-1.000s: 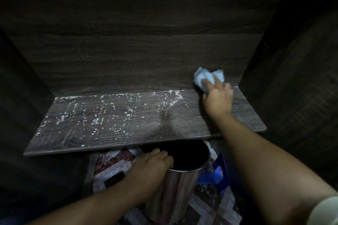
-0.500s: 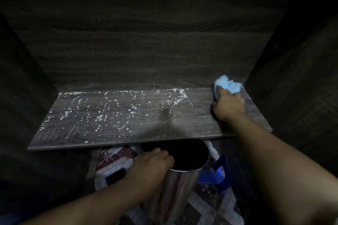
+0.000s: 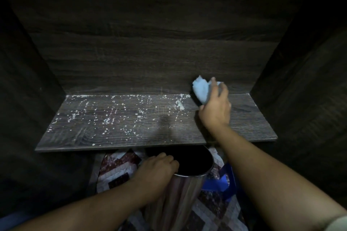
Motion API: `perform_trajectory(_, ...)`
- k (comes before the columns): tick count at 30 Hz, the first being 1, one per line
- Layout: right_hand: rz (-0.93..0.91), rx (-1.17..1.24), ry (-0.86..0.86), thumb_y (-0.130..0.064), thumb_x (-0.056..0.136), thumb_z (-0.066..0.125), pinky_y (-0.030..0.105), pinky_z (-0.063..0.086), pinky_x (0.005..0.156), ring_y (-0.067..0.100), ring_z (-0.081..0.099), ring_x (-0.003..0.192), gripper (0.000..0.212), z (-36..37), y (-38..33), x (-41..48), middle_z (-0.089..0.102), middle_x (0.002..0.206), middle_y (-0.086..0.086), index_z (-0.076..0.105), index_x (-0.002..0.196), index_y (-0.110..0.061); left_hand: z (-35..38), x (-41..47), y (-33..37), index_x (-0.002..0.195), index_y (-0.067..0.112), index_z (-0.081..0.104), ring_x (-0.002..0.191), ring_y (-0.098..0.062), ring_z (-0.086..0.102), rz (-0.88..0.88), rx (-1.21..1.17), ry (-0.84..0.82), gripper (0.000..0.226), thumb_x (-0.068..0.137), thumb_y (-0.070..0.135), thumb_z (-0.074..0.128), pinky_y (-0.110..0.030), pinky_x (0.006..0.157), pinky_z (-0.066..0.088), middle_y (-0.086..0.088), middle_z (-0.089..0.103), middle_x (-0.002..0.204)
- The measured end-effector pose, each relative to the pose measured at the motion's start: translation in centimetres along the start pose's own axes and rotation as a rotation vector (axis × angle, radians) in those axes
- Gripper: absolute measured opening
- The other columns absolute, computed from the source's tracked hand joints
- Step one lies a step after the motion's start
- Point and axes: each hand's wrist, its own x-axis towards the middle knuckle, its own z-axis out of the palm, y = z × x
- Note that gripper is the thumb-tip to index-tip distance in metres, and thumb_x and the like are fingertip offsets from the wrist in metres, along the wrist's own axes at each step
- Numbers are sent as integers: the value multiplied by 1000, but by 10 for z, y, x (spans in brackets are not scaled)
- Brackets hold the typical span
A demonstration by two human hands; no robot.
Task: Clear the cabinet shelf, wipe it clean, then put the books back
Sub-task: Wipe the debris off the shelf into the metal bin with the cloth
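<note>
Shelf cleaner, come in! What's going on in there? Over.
Right hand grips blue cloth, back right of shelf. Left hand holds metal bin rim below. White crumbs spread left of cloth.

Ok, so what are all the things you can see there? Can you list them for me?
cabinet: one, dark wood, all around the shelf
shelf: one, dark grey wood, across the middle
crumbs: many, white, scattered on the left and middle of the shelf
cloth: one, light blue, back right of the shelf
bin: one, shiny metal, below the shelf's front edge
mat: one, red, white and dark pattern, under the bin
blue thing: one, right of the bin, too hidden to name
left hand: grips the bin's rim
right hand: holds the cloth
</note>
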Motion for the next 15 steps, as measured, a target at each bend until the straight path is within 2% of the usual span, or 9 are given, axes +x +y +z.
perform_trajectory(3,185,-165,-128,-25,71,77,48,31,103,31,36,133,112,-3,11,5,18,155,12,2,153,-20,-5,-3,2,102,17,56,100,-23,51,-61,9,-17,25,80,4,54,-33,78,42,-4,56,103)
perform_trajectory(4,244,-228,-214,-35,73,72,49,29,104,31,33,134,109,-2,15,4,22,154,12,1,154,-18,-7,-3,2,108,15,54,106,-24,48,-75,17,-33,26,85,5,48,-35,83,40,-5,54,110)
perform_trajectory(6,267,-301,-352,-50,85,52,50,24,104,32,29,134,90,1,21,3,30,152,12,7,154,-14,-10,-4,4,111,16,53,110,-24,46,-83,37,-47,25,88,7,46,-35,86,38,-5,53,113)
perform_trajectory(9,64,-336,-429,-50,96,33,51,25,103,32,28,131,67,2,24,2,33,150,12,14,153,-19,-12,-8,2,111,17,52,110,-24,45,-96,41,-40,26,88,7,47,-35,85,37,-4,52,113)
perform_trajectory(12,-161,-416,-473,-44,99,34,48,26,103,33,29,130,61,1,20,-5,29,150,14,16,153,-23,-16,-10,2,111,16,52,110,-24,46,-97,53,-33,26,88,7,48,-35,85,38,-4,52,113)
perform_trajectory(15,-271,-436,-532,-39,100,36,47,26,104,33,29,131,59,-2,12,-14,29,151,13,15,153,-24,-20,-13,3,114,16,50,112,-23,43,-107,53,-44,30,87,5,47,-34,86,36,-4,50,116)
